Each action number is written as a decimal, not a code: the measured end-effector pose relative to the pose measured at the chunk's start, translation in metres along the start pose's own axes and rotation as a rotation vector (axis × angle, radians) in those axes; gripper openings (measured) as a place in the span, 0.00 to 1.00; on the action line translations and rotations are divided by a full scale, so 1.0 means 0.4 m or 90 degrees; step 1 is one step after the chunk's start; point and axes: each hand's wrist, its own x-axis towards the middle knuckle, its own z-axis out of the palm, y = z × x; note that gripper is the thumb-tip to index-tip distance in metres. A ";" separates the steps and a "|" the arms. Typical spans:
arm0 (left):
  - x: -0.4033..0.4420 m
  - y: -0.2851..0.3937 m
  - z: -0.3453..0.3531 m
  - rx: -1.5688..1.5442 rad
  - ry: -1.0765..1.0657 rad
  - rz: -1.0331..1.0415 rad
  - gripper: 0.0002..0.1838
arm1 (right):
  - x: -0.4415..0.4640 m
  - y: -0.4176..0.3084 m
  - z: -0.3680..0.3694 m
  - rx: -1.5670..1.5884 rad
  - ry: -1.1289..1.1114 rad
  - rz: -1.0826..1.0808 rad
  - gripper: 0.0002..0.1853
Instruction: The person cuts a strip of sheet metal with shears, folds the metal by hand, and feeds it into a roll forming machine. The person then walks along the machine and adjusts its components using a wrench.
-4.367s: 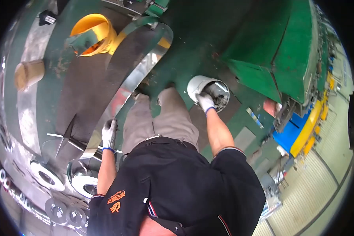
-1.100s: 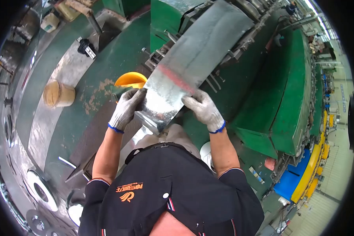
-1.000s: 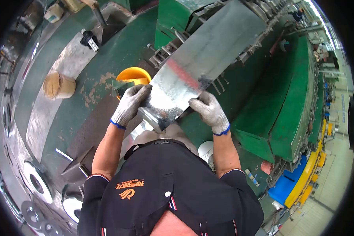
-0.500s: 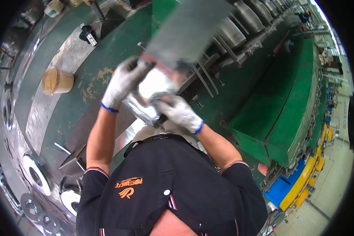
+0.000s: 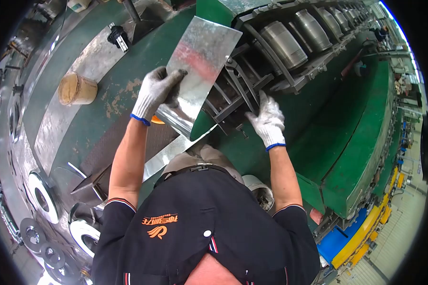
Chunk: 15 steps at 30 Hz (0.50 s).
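A flat rectangular piece of shiny sheet metal [image 5: 202, 59] is tilted upright, in my left hand [image 5: 159, 92]. That gloved hand grips its left edge, thumb on the near face and the other fingers hidden behind. A reddish reflection crosses the metal. My right hand [image 5: 267, 121], also in a white glove with a blue cuff, is apart from the sheet. Its fingers point forward beside the steel bar frame [image 5: 233, 97] at the end of the roller machine; whether they touch it I cannot tell.
Large steel rollers [image 5: 284, 45] run away to the upper right. A green machine housing [image 5: 337, 137] stands at the right. On the left are a tub [image 5: 78, 89], a black tool [image 5: 117, 38] and metal rings [image 5: 43, 197]. A bucket [image 5: 259, 190] stands by my right side.
My right hand has let go of the sheet metal and moved right, toward the bar frame. The sheet, blurred before, has come lower and left in my left hand.
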 end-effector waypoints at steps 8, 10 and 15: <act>-0.045 -0.189 -0.080 0.179 0.001 -0.092 0.24 | -0.052 0.031 0.014 0.409 -0.143 0.069 0.22; -0.055 -0.246 -0.125 0.165 0.010 -0.093 0.25 | -0.097 0.002 -0.020 0.794 -0.433 0.235 0.20; -0.071 -0.295 -0.177 0.181 0.034 -0.116 0.26 | -0.209 -0.061 0.013 0.877 -0.415 0.204 0.26</act>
